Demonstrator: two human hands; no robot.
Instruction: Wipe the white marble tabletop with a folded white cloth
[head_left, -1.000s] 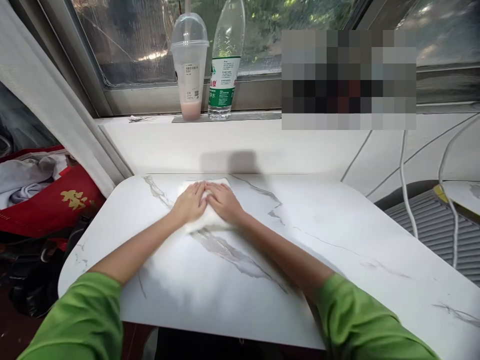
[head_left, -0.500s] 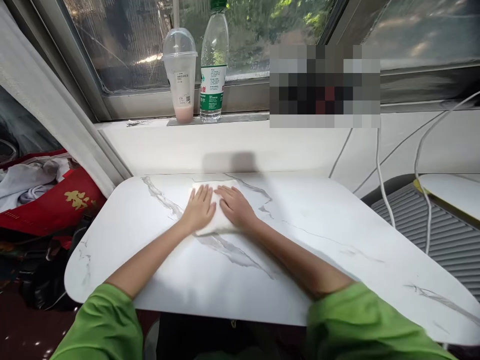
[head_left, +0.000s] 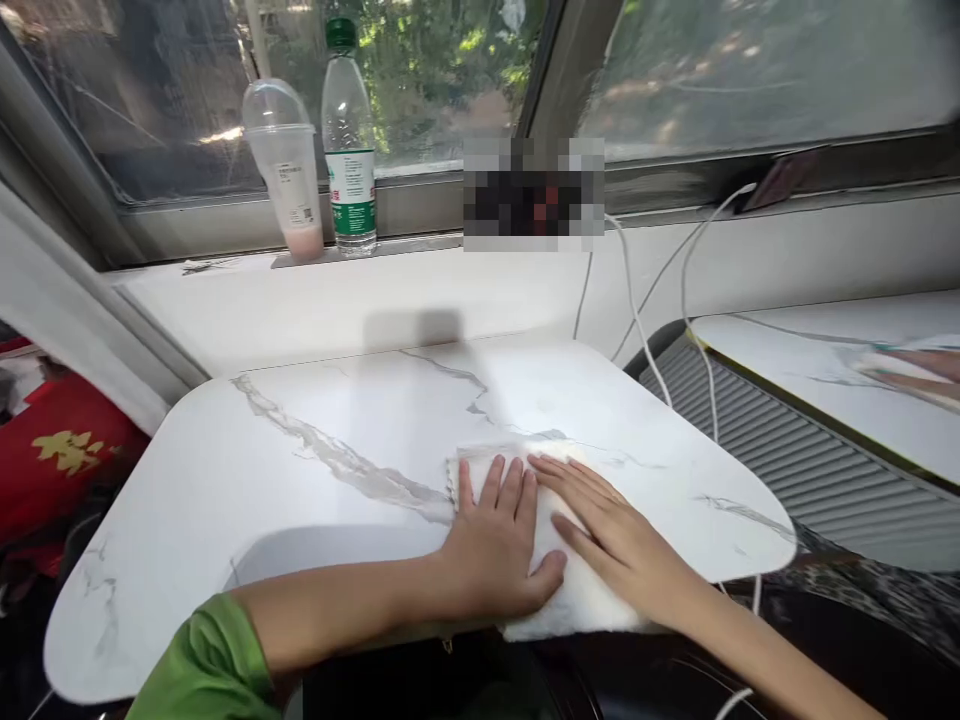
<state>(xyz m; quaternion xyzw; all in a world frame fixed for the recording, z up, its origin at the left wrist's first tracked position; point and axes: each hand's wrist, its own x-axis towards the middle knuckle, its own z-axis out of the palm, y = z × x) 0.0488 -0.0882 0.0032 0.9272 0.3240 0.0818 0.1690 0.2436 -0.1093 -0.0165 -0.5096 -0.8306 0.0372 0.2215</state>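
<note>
A white cloth (head_left: 581, 592) lies spread on the white marble-patterned tabletop (head_left: 187, 470), near its front edge. My left hand (head_left: 495, 550) presses flat on the cloth's left part, fingers spread and thumb out to the right. Beside it, my right hand (head_left: 619, 545) rests on the cloth's right side with fingers stretched toward the upper left. Both hands are open, palms down. The cloth's lower edge reaches the table's front edge.
On the window ledge stand a plastic cup (head_left: 289, 185) with pink drink and a green-capped bottle (head_left: 351, 170). White cables (head_left: 637, 320) hang at the right. Another table (head_left: 795, 350) bears a blurred arm and cloth. A red bag (head_left: 67, 450) is at left.
Both hands and the cloth have moved from the back of the table to the right and toward the front edge. The view has turned right, bringing the other table's blurred arm into sight.
</note>
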